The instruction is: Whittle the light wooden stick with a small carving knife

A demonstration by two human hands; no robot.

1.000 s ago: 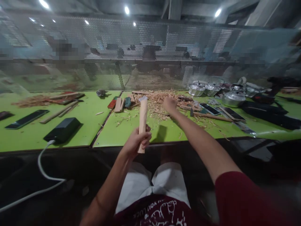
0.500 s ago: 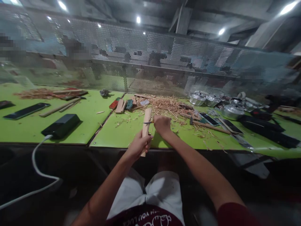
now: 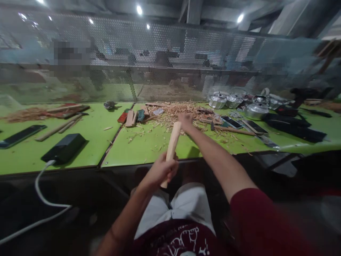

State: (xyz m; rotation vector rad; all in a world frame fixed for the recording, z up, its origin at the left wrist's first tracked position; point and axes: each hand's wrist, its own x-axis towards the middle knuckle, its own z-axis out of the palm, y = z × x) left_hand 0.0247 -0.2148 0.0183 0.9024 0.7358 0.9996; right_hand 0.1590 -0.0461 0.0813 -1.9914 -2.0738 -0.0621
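Note:
My left hand [image 3: 163,168] is wrapped round the lower part of a pale wooden stick [image 3: 173,139], whose butt shows below the fist. The stick tilts up and away to the right over the table's front edge. At its far end my right hand [image 3: 186,121] is closed in a fist, beside or just behind the wood. It grips a knife, whose blade showed across the stick half a second ago and is now hidden. Curled wood shavings [image 3: 173,111] lie heaped beyond both hands.
A hammer [image 3: 231,130], phone [image 3: 231,122] and metal kettles [image 3: 256,111] are to the right. Wood blocks [image 3: 130,118] lie left of the shavings. A black box [image 3: 64,147] with a white cable [image 3: 42,190] sits at left. Behind the green table [image 3: 138,154] stands a perforated screen [image 3: 165,67].
My right hand has moved forward to the stick's far end, and the blade has gone out of sight. The stick has tilted to the right. The view has shifted a little.

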